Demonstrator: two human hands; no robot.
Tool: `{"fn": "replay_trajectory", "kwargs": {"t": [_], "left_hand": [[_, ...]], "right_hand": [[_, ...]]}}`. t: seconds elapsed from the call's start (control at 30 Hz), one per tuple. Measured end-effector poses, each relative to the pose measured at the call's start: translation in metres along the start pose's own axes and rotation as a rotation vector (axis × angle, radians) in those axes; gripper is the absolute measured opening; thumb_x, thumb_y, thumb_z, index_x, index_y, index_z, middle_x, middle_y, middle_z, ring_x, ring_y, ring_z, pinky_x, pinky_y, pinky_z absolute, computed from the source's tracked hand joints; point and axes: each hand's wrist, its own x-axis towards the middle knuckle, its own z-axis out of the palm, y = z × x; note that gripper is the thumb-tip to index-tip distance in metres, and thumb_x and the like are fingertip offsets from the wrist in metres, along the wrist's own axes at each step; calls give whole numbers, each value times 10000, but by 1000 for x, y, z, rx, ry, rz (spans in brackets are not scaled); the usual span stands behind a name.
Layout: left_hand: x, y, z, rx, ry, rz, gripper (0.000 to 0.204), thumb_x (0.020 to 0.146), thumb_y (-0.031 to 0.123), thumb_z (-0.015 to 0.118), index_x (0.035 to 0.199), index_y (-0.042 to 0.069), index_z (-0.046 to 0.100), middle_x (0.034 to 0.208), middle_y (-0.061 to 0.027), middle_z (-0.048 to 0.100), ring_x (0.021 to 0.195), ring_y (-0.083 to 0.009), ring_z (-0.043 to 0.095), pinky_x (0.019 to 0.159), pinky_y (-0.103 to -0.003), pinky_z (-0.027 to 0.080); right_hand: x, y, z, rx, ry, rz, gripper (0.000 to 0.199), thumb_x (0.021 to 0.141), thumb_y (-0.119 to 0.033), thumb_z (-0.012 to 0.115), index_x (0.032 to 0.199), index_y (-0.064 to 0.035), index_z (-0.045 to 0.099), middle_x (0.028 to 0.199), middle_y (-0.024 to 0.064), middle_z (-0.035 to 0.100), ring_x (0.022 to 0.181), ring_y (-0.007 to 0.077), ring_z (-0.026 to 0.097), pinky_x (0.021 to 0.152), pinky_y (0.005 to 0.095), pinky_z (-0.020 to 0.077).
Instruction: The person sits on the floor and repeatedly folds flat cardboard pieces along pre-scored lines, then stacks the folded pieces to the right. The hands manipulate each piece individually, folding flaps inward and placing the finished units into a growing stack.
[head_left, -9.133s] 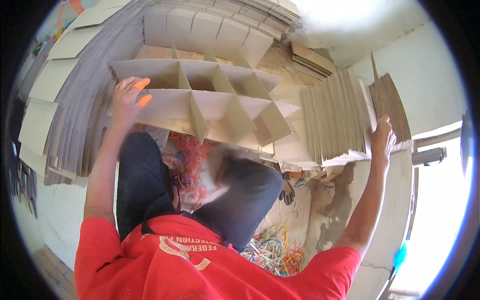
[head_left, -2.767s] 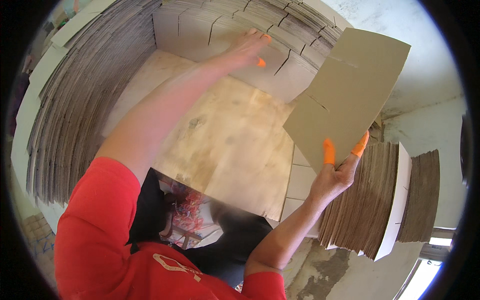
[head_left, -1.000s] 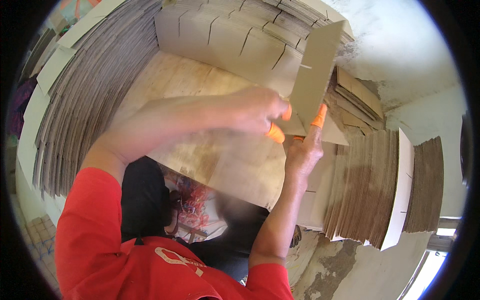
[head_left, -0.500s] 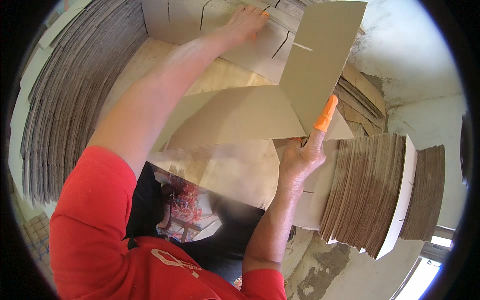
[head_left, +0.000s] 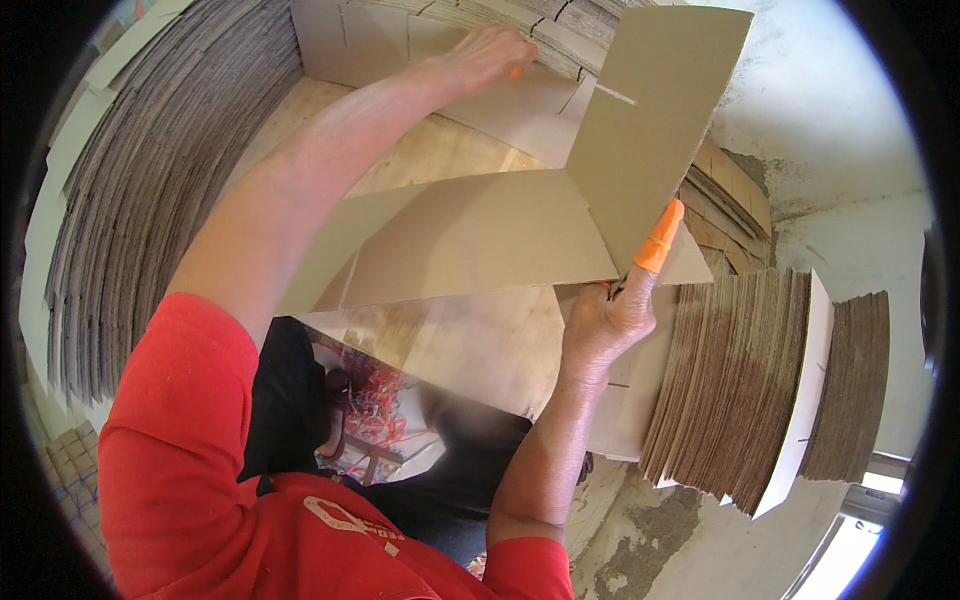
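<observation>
My right hand (head_left: 612,325) grips two grey-brown cardboard strips that cross each other, one lying lengthwise (head_left: 480,235) and one standing up (head_left: 655,95) with a pale slit line. Its thumb, in an orange finger cover (head_left: 660,237), presses against the upright strip; the other fingers are mostly hidden underneath. At the back, my left hand (head_left: 490,58) is closed over the top edge of a slit cardboard strip (head_left: 355,42) at the front of a stack. Orange covers show on its fingertips too.
A tall stack of cardboard strips (head_left: 160,190) stands on the left. Two more stacks, one (head_left: 735,385) and a darker one (head_left: 850,385), are at the right by the wall. Below the strips is a wooden board (head_left: 470,345). Red scraps (head_left: 372,400) lie beneath it.
The top edge of the back strip has come down toward me under my left hand, showing more of the stack behind. The crossed strips and my right hand have shifted slightly right.
</observation>
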Motion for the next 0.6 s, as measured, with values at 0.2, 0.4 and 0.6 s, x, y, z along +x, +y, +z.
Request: {"fn": "replay_trajectory", "kwargs": {"t": [0.2,0.4,0.6], "left_hand": [[3,-6,13,146,223,223,56,808,77,607,859,53,608,804,-127,585,863,-282,577,770,-406,452],[3,-6,27,182,255,255,272,838,78,523,1106,116,541,760,-93,563,827,-261,561,806,-368,426],[0,2,17,-61,-61,118,222,783,27,565,1002,62,549,720,-132,605,775,-330,625,692,-453,467]], "right_hand": [[3,-1,-1,12,41,-9,730,729,116,687,1399,-66,460,1188,107,660,948,171,676,811,265,524],[3,0,-3,8,26,5,698,728,111,691,1373,-74,497,1164,106,670,943,174,680,807,282,535],[0,7,-7,-20,-39,26,738,715,112,705,1392,-67,469,1176,119,659,968,177,672,824,294,536]]}}
